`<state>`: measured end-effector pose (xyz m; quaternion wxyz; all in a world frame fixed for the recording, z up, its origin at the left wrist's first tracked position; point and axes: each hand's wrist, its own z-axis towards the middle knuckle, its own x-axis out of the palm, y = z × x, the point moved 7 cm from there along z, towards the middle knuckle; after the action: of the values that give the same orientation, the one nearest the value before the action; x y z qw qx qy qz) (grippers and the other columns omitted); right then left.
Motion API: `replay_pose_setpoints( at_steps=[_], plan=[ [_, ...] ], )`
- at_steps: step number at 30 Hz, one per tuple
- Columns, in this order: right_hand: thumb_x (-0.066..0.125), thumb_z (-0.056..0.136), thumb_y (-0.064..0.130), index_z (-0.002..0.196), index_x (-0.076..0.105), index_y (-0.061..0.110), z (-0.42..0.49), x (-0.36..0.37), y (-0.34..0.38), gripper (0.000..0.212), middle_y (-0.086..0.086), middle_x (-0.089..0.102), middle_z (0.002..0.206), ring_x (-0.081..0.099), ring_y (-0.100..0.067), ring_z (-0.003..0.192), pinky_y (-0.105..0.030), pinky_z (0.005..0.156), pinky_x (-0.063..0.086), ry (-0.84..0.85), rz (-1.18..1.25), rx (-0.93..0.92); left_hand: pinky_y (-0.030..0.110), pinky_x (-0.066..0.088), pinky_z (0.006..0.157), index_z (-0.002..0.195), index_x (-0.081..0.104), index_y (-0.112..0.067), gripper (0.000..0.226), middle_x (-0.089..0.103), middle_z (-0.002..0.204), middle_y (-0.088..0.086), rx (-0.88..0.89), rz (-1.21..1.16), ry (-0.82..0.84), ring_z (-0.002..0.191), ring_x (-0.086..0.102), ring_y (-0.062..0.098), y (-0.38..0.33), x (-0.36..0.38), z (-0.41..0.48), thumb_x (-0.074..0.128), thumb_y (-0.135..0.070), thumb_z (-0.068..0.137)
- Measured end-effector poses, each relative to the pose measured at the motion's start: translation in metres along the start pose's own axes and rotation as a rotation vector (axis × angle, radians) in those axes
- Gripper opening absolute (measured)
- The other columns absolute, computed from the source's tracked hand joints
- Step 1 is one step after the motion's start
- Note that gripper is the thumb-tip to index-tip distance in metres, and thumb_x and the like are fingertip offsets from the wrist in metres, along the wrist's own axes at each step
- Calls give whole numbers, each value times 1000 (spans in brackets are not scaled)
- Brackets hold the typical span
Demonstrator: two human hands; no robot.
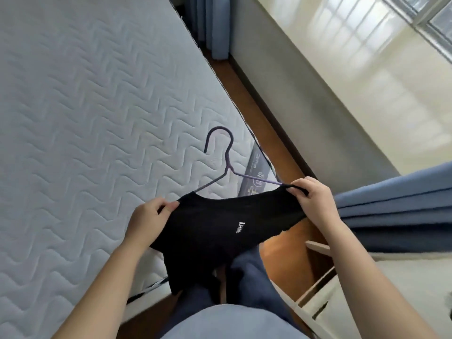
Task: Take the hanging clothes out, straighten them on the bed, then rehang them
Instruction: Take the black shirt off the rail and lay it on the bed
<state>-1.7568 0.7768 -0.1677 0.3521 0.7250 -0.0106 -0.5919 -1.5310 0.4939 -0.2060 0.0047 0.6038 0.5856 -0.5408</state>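
Left hand (149,216) and right hand (311,199) pinch black garment (220,223) on hanger (226,157).

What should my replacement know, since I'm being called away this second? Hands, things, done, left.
Left hand pinches one shoulder of the black shirt.
Right hand pinches the other shoulder, at the end of one arm of the purple hanger.
The shirt is held in the air at the edge of the mattress, with the hanger's arms inside its neck opening.
Done: the shirt is out and in hand.
Cannot tell: whether it has been straightened yet.
Left: if not, smooth it on the mattress, then rehang it.
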Motion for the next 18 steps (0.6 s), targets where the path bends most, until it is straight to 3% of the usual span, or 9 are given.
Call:
replay_pose_setpoints(
  at_steps=[5, 10, 15, 18],
  plan=[
    [65, 83, 15, 88, 70, 7, 78, 5, -22, 10, -8, 63, 83, 58, -26, 81, -33, 73, 44, 166, -31, -14, 33, 38, 60, 58, 51, -25, 32, 53, 58, -2, -90, -34, -7, 63, 50, 19, -31, 16, 19, 55, -37, 87],
    [64, 85, 16, 87, 69, 9, 137, -2, -46, 9, 1, 56, 79, 55, -23, 78, -26, 68, 36, 242, -77, -54, 37, 42, 65, 68, 57, -7, 36, 59, 66, 9, -133, -42, 12, 71, 55, 28, -58, 46, 46, 53, -38, 87],
    [64, 84, 18, 87, 69, 9, 185, -6, -58, 12, 0, 57, 79, 56, -25, 80, -32, 70, 42, 205, -93, -79, 33, 41, 66, 70, 57, -15, 30, 59, 66, 1, -142, -36, 8, 72, 55, 23, -80, 58, 75, 51, -37, 90],
    [64, 84, 26, 83, 67, 9, 213, 3, -49, 18, 0, 54, 76, 52, -23, 76, -30, 67, 39, 193, -126, -99, 31, 36, 62, 66, 52, -14, 33, 53, 62, -1, -163, -7, -12, 71, 52, 24, -75, 53, 98, 49, -36, 91]
  ],
)
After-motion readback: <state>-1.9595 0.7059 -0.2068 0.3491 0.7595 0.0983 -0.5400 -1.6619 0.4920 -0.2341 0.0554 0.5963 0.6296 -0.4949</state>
